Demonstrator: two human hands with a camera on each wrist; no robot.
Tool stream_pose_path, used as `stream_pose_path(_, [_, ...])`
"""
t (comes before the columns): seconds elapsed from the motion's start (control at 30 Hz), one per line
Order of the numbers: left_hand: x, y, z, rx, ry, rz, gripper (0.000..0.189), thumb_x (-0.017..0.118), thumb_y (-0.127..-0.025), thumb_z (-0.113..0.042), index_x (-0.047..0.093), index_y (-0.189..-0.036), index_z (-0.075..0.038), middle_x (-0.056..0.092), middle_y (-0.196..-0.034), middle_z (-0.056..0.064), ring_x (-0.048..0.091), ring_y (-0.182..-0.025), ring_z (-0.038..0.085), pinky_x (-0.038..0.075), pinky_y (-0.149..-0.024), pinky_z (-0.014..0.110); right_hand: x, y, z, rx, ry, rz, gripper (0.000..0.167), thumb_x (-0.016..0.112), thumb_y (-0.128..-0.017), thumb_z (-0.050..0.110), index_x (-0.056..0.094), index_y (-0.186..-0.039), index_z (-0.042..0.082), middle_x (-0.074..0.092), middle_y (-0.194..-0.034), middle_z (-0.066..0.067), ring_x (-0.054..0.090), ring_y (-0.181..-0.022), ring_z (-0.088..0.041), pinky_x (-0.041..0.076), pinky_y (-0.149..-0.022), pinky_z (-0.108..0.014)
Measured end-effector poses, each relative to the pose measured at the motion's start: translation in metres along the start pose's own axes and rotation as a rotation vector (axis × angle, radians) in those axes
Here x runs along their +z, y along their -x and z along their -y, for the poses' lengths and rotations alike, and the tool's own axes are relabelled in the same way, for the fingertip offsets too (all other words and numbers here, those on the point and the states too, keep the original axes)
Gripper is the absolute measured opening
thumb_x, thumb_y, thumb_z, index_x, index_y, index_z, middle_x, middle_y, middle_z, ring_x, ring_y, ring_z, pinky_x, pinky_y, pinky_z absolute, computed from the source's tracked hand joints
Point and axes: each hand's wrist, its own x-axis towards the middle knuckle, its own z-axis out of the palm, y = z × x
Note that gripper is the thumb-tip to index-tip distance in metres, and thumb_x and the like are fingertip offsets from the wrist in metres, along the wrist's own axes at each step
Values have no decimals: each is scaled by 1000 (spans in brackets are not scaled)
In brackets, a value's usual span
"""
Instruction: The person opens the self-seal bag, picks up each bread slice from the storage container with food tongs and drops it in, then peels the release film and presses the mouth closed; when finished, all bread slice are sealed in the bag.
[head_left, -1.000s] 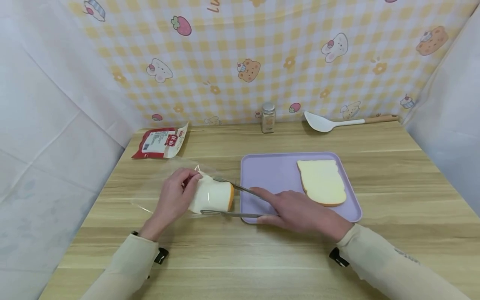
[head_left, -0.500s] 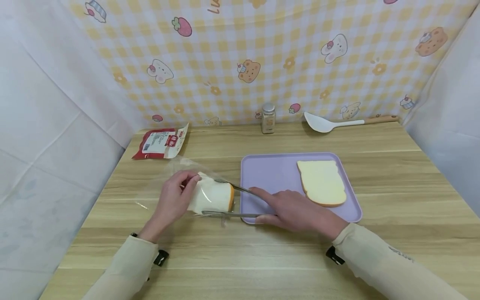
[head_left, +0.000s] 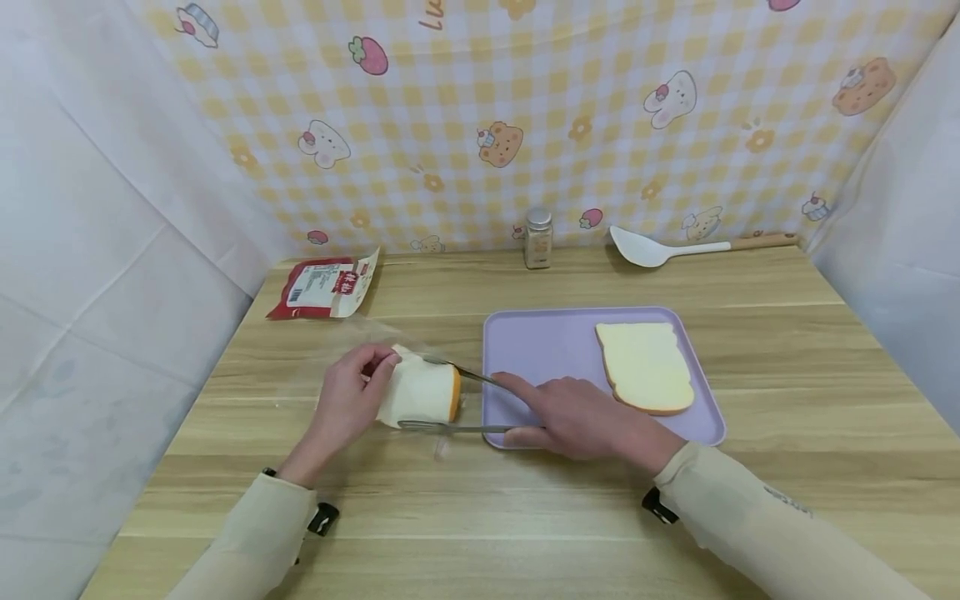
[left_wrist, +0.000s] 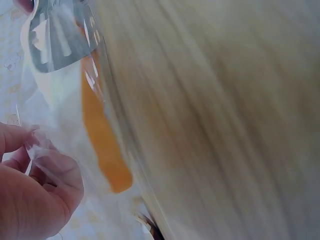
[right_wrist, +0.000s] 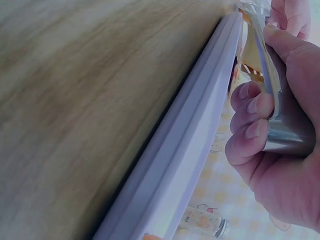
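My left hand [head_left: 351, 396] pinches a clear plastic bag [left_wrist: 55, 155] between thumb and fingers. Inside the bag is a slice of bread [head_left: 420, 392], its orange-brown crust facing the tray. From the right, my right hand [head_left: 581, 421] grips a pair of metal tongs [head_left: 480, 429], fingers curled round the handle in the right wrist view. The two tong arms reach to the far and near sides of the bagged slice. Ribbed sheen shows on one tong tip [left_wrist: 60, 45] close against the bread in the left wrist view. A second bread slice [head_left: 648, 367] lies flat on the purple tray [head_left: 540, 342].
At the back left lies a red and white food packet [head_left: 322, 286]. A small shaker jar [head_left: 537, 242] stands at the back middle, and a white spatula with a wooden handle [head_left: 645, 248] lies at the back right. A checked cloth [head_left: 570, 100] hangs behind the wooden table [head_left: 480, 525].
The right hand and tongs have shifted slightly left, and the bagged slice with them. The left hand stays nearly in place, still pinching the bag. The bag's loose film has moved a little.
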Motion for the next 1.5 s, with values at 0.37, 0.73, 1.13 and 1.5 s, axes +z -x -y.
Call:
stream_pose_path(0.37, [-3,-2,-1,-14,-30,26,14,63,-105,-11,74,-104,-3,68,-90,11,57,-83,20,48,-72,24,-3,-9,0,-32,-108,30,75,59,-104,58,35,-164,19,53,-62,9,54,-63,-7,53,-70,-35])
stream_pose_path(0.73, [-20,-2,1,2,-111,244,18,66,-105,-16,76,-116,-6,73,-106,9,60,-89,20,50,-76,30,-1,-10,-2,-12,-73,42,72,60,-104,55,36,-163,21,55,-66,7,55,-66,-10,53,-68,-38])
stream_pose_path(1.13, [-35,-11,6,-3,-164,402,9,73,-99,-14,80,-103,-10,70,-93,3,60,-85,17,49,-70,28,1,-9,-4,-10,-68,40,74,61,-103,57,36,-162,22,60,-70,5,61,-72,-13,56,-71,-41])
stream_pose_path(1.5, [-34,-9,2,16,-135,345,5,72,-100,-11,77,-100,-11,74,-91,1,60,-82,15,48,-69,26,1,-10,-6,-49,-67,26,73,60,-104,56,36,-162,21,53,-63,10,55,-65,-8,54,-70,-37])
